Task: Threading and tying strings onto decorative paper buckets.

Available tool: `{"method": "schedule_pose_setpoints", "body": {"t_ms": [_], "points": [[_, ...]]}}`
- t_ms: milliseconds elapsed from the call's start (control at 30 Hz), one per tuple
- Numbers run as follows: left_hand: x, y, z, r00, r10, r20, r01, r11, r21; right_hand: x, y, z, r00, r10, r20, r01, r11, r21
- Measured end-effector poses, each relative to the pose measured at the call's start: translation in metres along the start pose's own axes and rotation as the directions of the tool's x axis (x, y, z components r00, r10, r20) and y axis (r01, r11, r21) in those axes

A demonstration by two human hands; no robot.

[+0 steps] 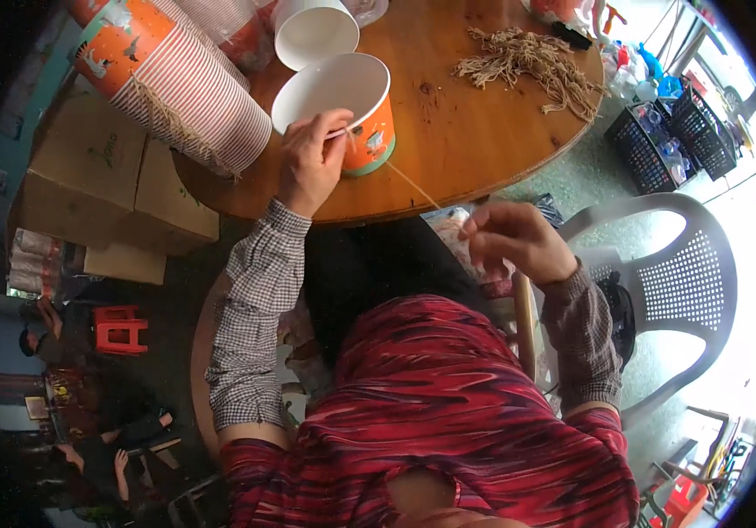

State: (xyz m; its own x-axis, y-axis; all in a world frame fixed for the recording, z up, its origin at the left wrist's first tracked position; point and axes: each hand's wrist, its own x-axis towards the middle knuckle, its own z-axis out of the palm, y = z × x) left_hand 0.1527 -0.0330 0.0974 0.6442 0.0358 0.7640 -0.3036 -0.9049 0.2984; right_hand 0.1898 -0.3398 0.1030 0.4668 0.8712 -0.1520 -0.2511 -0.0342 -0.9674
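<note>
The paper cup (347,110) at twelve o'clock is orange outside with small printed figures and white inside. The stack of cups (175,75) at eleven o'clock shows thin red-and-white stripes below an orange band. The string (413,185) is pale tan, like the bundle of strings (532,66) at one o'clock. The round table (474,132) is warm brown wood. The sleeves are brown-and-white check; the garment is red with dark streaks. The plastic chair (677,273) at three o'clock is white, the stool (120,329) at nine o'clock red.

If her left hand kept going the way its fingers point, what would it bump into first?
Probably nothing new: the left hand already touches the rim of the orange paper cup with white inside, lying on the round wooden table.
</note>
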Motion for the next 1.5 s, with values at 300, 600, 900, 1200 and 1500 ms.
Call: {"method": "schedule_pose_setpoints", "body": {"t_ms": [300, 600, 900, 1200, 1500], "points": [[0.008, -0.002, -0.052, 0.942, 0.190, 0.277, -0.191, 0.981, -0.023, -0.029, -0.037, -0.002, 0.852, -0.493, 0.176, 0.415, 0.841, 0.347], [0.005, -0.041, -0.076, 0.988, -0.040, 0.149, 0.034, 0.998, 0.044, 0.057, -0.056, 0.044, 0.845, -0.535, -0.020, 0.468, 0.720, 0.512], [-0.053, 0.087, -0.066, 0.862, -0.460, 0.214, 0.476, 0.588, -0.653, 0.081, -0.040, 0.064, 0.846, -0.527, 0.083, 0.380, 0.704, 0.600], [-0.066, 0.126, -0.050, 0.789, -0.517, 0.332, 0.565, 0.398, -0.722, 0.064, -0.009, 0.061, 0.893, -0.449, 0.016, 0.325, 0.671, 0.667], [-0.083, 0.145, -0.074, 0.893, -0.234, 0.385, 0.349, 0.899, -0.263, 0.000, 0.034, 0.084, 0.918, -0.383, -0.106, 0.381, 0.924, -0.035]]}}
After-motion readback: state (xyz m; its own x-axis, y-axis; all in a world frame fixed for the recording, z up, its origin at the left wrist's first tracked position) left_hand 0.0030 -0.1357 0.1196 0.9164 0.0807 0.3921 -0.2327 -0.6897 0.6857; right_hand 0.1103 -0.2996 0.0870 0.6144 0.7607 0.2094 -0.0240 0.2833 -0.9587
